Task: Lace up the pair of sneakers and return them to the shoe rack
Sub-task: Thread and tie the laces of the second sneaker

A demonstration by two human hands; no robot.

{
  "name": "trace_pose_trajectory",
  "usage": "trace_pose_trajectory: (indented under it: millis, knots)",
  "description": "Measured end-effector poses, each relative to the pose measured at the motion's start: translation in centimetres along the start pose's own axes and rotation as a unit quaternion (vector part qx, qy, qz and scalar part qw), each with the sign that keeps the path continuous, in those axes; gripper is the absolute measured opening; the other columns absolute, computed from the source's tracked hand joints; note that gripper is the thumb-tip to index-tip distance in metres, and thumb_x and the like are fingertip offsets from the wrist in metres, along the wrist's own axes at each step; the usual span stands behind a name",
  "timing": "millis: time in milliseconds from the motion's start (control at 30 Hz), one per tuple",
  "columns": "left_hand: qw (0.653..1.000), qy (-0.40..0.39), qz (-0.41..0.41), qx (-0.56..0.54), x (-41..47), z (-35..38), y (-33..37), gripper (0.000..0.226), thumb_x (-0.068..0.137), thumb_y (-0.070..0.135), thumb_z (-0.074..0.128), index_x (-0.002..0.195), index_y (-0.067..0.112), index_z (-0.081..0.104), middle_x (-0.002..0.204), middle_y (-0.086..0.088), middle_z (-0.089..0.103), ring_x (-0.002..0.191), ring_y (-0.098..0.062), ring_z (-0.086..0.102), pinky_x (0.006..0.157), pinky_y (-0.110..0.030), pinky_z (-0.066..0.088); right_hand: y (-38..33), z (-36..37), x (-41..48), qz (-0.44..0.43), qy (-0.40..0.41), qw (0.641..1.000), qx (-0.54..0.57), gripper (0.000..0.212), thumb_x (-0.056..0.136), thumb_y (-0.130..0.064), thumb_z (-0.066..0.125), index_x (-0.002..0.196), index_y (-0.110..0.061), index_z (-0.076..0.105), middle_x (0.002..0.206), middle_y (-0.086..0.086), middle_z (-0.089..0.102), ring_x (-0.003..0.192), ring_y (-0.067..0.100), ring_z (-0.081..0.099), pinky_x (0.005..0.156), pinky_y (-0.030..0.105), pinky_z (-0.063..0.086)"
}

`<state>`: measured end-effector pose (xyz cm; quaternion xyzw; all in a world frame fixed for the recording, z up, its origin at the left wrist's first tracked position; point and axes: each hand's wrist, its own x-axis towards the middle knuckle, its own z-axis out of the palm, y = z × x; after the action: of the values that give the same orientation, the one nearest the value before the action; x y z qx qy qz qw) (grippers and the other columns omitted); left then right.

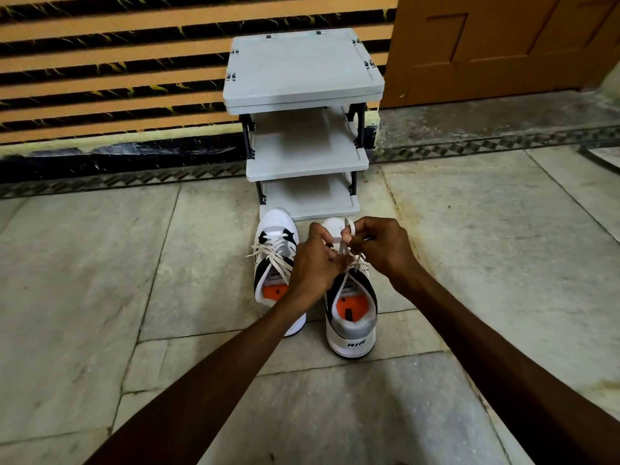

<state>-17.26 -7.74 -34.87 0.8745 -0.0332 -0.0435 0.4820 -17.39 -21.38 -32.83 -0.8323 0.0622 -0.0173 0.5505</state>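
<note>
The right sneaker [350, 318] stands on the stone floor [100, 297], heel toward the person and toe pointing to 12 o'clock. It is white with black side panels, a grey heel and an orange insole. Its white lace [342, 251] is pulled up off the tongue between both hands.

The left hand [313, 265] sits over the upper eyelets, back of the hand up and fingers curled in, pinching the lace low down near the tongue. The right hand [379, 246] is just at 2 o'clock of it, wrist bent. Its thumb and forefinger are closed on a raised strand of the same lace, and a short end of that strand sticks up above the knuckles. Both bare forearms reach in from 5 and 7 o'clock and converge over this shoe.

The left sneaker [273, 250] stands just beside it at 9 o'clock, parallel and set a little farther forward. The left forearm crosses over its heel. Its laces criss-cross over the tongue, with loose ends splayed to either side.

At 12 o'clock, close to both toes, the grey shoe rack [302, 72] stands against the orange and black striped wall [117, 62]. It has stacked shelves on black posts. A brown wooden door [503, 45] is at 2 o'clock.
</note>
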Motion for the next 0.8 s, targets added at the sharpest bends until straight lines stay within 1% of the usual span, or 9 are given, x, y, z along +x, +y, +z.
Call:
trace_pose_trajectory:
  millis: [67,133,200,267,367,467,600,667,800]
  knots:
    - [1.000,-0.002,0.006,0.005,0.0,0.0,0.1,0.036,0.081,0.022,0.074,0.107,0.019,0.050,0.066,0.006,0.061,0.063,-0.013,0.061,0.062,-0.029,0.051,-0.1,0.0,-0.1,-0.002,-0.009,1.000,0.002,0.002,0.081,-0.013,0.076,0.082,-0.014,0.075,0.073,0.005,0.074,0.064,0.013,0.069,0.060,0.022,0.053]
    - [0.999,0.002,0.025,0.041,0.1,0.1,0.0,0.030,0.086,0.029,0.067,0.113,0.024,0.055,0.082,0.001,0.067,0.075,-0.018,0.064,0.064,-0.027,0.048,-0.3,0.0,-0.2,-0.007,-0.018,1.000,0.009,0.004,0.081,-0.012,0.075,0.081,-0.016,0.075,0.077,0.007,0.075,0.071,0.016,0.072,0.068,0.026,0.057]
    - [0.995,0.014,0.038,0.091,0.3,0.2,-0.3,0.027,0.090,0.030,0.059,0.117,0.027,0.058,0.100,-0.004,0.069,0.088,-0.023,0.065,0.069,-0.030,0.050,-0.5,0.1,-0.3,-0.015,-0.024,1.000,0.007,0.006,0.082,-0.011,0.074,0.080,-0.017,0.075,0.075,0.004,0.074,0.066,0.006,0.069,0.066,0.016,0.053]
    - [0.994,0.008,0.044,0.103,0.5,0.3,-0.5,0.025,0.093,0.024,0.054,0.117,0.022,0.061,0.105,-0.008,0.066,0.093,-0.025,0.063,0.073,-0.033,0.052,-0.6,0.2,-0.3,-0.017,-0.031,0.999,-0.003,0.004,0.084,-0.013,0.073,0.081,-0.015,0.075,0.070,0.000,0.072,0.055,-0.005,0.062,0.056,0.006,0.045]
    - [0.994,-0.013,0.045,0.099,0.7,0.2,-0.6,0.022,0.095,0.016,0.052,0.110,0.012,0.068,0.103,-0.011,0.066,0.091,-0.024,0.064,0.071,-0.028,0.047,-0.4,0.2,-0.3,-0.014,-0.030,0.999,-0.010,0.006,0.084,-0.017,0.073,0.083,-0.012,0.076,0.072,0.002,0.073,0.054,-0.007,0.061,0.057,0.007,0.044]
    - [0.995,-0.027,0.027,0.095,0.9,-0.2,-0.7,0.018,0.094,0.018,0.057,0.102,0.012,0.072,0.097,-0.010,0.072,0.083,-0.022,0.067,0.073,-0.031,0.054,-0.2,0.1,-0.2,-0.004,-0.022,1.000,-0.015,0.009,0.085,-0.021,0.072,0.077,-0.016,0.074,0.072,0.002,0.074,0.056,-0.003,0.062,0.060,0.013,0.046]
    - [0.991,-0.005,0.043,0.128,1.0,-0.8,-1.1,0.011,0.083,0.024,0.072,0.088,0.014,0.074,0.077,-0.001,0.069,0.069,-0.013,0.063,0.066,-0.027,0.051,0.2,0.0,-0.3,0.006,-0.004,1.000,-0.025,0.014,0.087,-0.026,0.070,0.077,-0.018,0.071,0.070,-0.001,0.070,0.062,0.006,0.063,0.065,0.023,0.050]
    - [0.990,0.010,0.042,0.134,1.0,-1.2,-1.0,0.016,0.075,0.029,0.079,0.077,0.017,0.070,0.068,0.004,0.063,0.062,-0.010,0.059,0.063,-0.026,0.050,0.3,-0.1,-0.4,0.013,0.001,1.000,-0.027,0.016,0.088,-0.028,0.068,0.080,-0.014,0.072,0.072,0.002,0.071,0.063,0.009,0.063,0.066,0.027,0.051]
    - [0.992,0.028,0.040,0.120,1.2,-1.6,-1.1,0.027,0.066,0.037,0.085,0.065,0.022,0.062,0.067,0.006,0.061,0.062,-0.012,0.058,0.060,-0.027,0.047,0.4,-0.1,-0.5,0.019,0.012,0.999,-0.039,0.016,0.090,-0.026,0.065,0.082,-0.013,0.070,0.066,-0.002,0.067,0.058,0.005,0.058,0.056,0.019,0.043]
